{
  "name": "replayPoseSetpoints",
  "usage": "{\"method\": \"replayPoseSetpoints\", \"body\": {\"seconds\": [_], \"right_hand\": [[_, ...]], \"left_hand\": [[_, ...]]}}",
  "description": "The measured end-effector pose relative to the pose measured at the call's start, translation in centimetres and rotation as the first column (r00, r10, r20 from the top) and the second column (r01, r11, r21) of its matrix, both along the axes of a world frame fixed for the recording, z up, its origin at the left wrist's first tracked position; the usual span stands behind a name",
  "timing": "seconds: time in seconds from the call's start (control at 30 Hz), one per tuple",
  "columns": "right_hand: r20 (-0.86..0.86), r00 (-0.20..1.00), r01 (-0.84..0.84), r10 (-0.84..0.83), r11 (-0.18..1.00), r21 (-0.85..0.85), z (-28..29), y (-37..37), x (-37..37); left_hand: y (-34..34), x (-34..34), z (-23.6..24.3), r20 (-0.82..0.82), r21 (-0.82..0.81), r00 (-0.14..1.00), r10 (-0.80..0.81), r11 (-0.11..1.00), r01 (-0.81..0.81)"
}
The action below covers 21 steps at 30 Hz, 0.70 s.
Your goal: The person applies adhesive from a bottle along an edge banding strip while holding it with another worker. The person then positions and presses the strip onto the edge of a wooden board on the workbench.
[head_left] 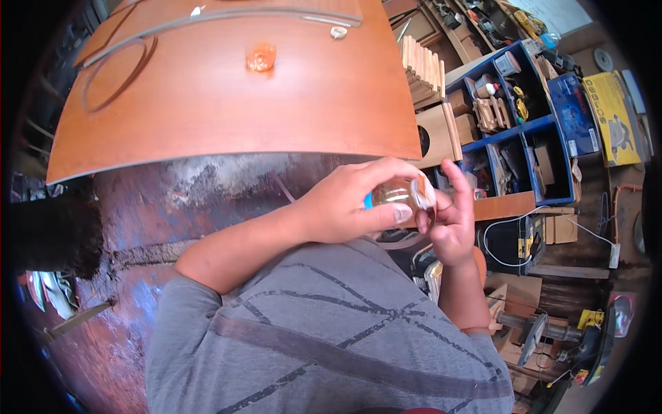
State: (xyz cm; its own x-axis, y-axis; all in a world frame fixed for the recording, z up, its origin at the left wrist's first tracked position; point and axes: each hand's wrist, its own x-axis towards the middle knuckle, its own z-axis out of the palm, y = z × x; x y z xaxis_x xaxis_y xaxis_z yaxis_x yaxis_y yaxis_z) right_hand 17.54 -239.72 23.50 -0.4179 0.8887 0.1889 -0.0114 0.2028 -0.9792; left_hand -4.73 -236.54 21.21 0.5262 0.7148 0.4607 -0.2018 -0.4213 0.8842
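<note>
My left hand (358, 200) is closed round a small clear bottle (394, 191) with amber-brown contents and a blue end. My right hand (452, 214) is just beside the bottle, index finger raised, other fingers curled at a thin brown strip (431, 215) that passes by the bottle; exactly how they grip it is partly hidden. Beyond my hands is the wooden panel (207, 117), with an amber cup (261, 58), a small pale round item (338, 32) and a loop of brown strip (121, 96) on it.
Blue compartment bins (524, 124) holding tools and wood pieces stand at the right, beside stacked wood slats (420, 65) and a yellow box (610, 117). A black case with a white cord (514, 245) and metal machinery (545, 331) are lower right. A stained dark surface (158, 193) lies below the panel.
</note>
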Motion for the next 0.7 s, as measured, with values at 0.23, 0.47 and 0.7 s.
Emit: {"method": "replayPoseSetpoints", "body": {"seconds": [0.23,0.47,0.7], "right_hand": [[0.101,0.98,0.165,-0.171,0.984,0.066,1.2,2.1,1.5],[0.301,0.938,0.166,-0.171,0.985,0.04,3.0,2.4,5.7],[0.342,0.935,0.111,-0.088,0.993,-0.047,3.2,2.1,10.8]], "left_hand": [[3.0,2.1,0.4,0.337,-0.296,0.921,-0.194,0.907,0.3],[3.9,6.7,-0.7,0.422,-0.476,0.888,-0.181,0.79,0.387],[4.0,12.0,-1.9,0.481,-0.483,0.855,-0.195,0.755,0.444]]}}
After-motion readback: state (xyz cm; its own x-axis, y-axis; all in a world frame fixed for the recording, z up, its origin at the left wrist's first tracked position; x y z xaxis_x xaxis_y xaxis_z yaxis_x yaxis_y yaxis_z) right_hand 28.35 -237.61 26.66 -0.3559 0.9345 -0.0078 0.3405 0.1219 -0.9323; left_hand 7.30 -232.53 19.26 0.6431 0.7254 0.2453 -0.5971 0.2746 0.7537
